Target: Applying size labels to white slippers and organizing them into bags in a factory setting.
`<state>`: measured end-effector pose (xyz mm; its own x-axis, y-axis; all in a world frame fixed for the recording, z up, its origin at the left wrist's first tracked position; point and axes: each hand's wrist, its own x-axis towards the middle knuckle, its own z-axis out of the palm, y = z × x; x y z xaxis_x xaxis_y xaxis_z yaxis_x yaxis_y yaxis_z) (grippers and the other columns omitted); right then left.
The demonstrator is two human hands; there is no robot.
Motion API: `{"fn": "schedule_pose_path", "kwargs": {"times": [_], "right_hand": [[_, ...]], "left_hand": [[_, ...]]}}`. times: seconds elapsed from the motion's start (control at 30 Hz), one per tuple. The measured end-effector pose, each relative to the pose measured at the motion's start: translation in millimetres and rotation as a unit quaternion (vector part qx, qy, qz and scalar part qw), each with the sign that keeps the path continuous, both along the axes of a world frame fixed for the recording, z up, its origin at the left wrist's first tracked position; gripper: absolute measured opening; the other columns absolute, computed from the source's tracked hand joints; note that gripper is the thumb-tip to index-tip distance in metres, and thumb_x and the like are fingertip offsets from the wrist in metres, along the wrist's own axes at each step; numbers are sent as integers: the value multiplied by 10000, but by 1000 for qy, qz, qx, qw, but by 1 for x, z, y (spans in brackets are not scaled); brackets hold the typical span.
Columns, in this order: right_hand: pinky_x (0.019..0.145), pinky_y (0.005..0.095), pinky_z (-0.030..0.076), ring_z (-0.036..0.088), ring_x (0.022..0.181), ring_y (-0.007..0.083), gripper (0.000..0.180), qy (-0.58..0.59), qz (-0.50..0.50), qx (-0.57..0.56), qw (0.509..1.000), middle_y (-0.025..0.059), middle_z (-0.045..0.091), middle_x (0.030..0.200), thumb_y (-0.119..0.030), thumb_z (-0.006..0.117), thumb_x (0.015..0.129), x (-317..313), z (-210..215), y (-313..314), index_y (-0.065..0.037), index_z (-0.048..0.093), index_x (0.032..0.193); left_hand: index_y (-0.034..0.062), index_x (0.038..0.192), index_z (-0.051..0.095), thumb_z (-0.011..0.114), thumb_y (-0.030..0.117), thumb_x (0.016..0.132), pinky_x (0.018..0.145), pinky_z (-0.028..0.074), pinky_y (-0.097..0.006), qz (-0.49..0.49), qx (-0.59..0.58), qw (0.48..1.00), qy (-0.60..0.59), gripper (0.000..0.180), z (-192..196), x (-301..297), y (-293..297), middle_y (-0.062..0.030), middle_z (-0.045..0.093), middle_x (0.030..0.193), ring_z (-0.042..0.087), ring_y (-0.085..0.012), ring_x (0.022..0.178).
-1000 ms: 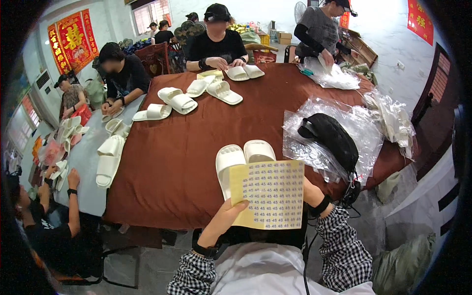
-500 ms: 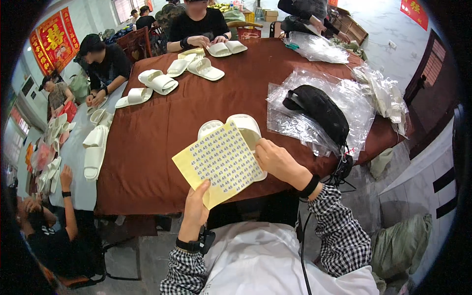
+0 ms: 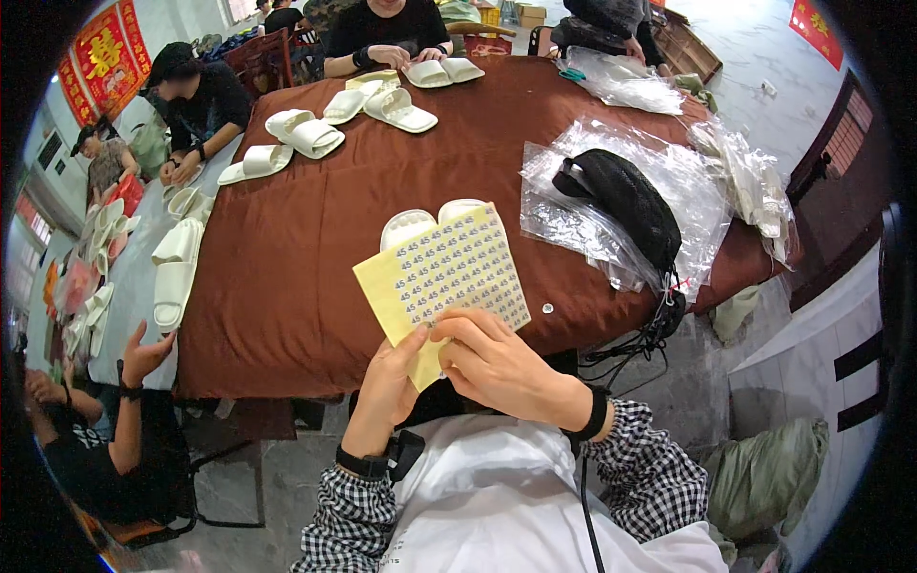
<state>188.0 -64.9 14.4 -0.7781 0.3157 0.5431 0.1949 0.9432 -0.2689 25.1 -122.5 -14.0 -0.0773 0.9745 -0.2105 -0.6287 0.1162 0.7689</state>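
A yellow sheet of small round number stickers [image 3: 458, 263] is tilted up before me, its lower corner bare of stickers. My left hand [image 3: 387, 382] grips that lower corner with the thumb in front. My right hand [image 3: 511, 372] is closed against the sheet's lower edge, fingers bent and pressed together; anything between the fingertips is hidden. Behind the sheet, a pair of cream slippers [image 3: 406, 227] lies on the brown cloth-covered table [image 3: 296, 239], mostly covered by the sheet. One small round white sticker [image 3: 547, 308] rests on the cloth, right of the sheet.
Clear plastic bags [image 3: 702, 205] lie at the right under a black mesh pouch [image 3: 621, 205] with cables. More cream slippers [image 3: 310, 134] stand along the far left side. A grey side table [image 3: 134, 306] holds others. Several people sit or stand around, one [image 3: 387, 33] across from me.
My right hand has left the slippers and come down to the sheet's lower edge. The sheet has shifted slightly right. A small round sticker now shows on the cloth.
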Motion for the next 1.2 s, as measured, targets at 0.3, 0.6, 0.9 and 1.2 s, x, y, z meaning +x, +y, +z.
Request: {"fn": "schedule_pose_path", "kwargs": {"times": [0.3,0.6,0.9,1.2], "right_hand": [[922,377,439,528,1126,247,155,2,-43,84,996,76,556,1113,-69,659,762,-6,-9,-5,-23,582,888],[891,378,470,550,1080,254,158,79,-18,8,997,89,571,1058,-75,625,748,-10,-16,-9,-11,593,889],[995,461,410,510,1183,290,181,119,-69,-53,989,70,572,1112,-90,708,750,-9,-12,-8,-60,568,862],[1067,504,354,502,1187,302,174,137,-46,-64,987,77,566,1120,-79,701,766,-11,-11,1,-69,555,861]], "left_hand": [[-6,1330,461,461,165,1021,931,522,-308,5,-29,999,-28,353,7,5,-11,-90,566,1280,594,-162,1128],[-21,1334,445,517,87,956,879,545,-316,39,-56,997,-21,400,8,5,-22,-100,584,1249,621,-178,1081],[14,1389,398,524,-105,832,1020,458,-320,-4,37,999,14,583,-4,3,-27,-98,534,1330,542,-187,1212],[14,1360,441,516,-134,839,1019,470,-346,13,20,997,78,547,-11,8,-27,-103,536,1332,535,-206,1234]]}}
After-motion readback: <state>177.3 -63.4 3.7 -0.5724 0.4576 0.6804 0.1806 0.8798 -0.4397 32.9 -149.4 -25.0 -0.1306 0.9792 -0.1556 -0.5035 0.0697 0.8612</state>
